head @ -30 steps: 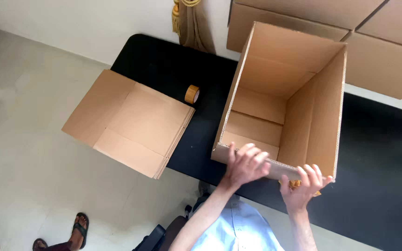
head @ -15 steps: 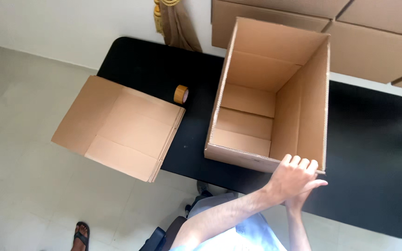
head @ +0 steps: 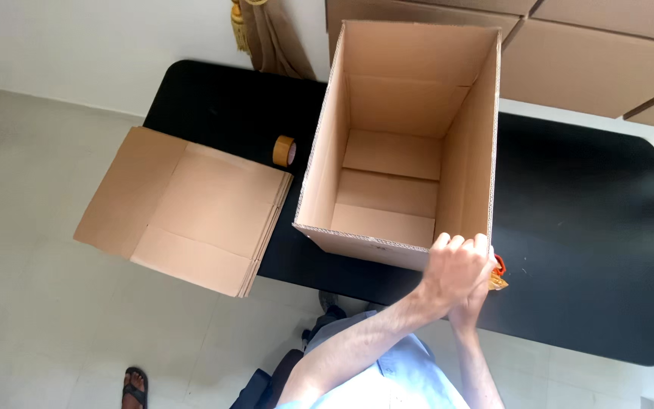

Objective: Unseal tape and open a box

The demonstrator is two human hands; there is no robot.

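I count one open cardboard box [head: 399, 144] standing on one black table [head: 577, 227], one stack of flattened cardboard boxes [head: 191, 208], one roll of tape [head: 284, 150], two hands, left hand [head: 456, 269] and right hand [head: 472, 303], and one sandal [head: 135, 386].

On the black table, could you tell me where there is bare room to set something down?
The table is bare right of the open box, and behind the tape roll. It is crowded where both hands meet at the box's near corner.

shirt: light blue, short sleeves | forearms: bare | trousers: dark | 1 dark sandal [head: 135, 386] on foot
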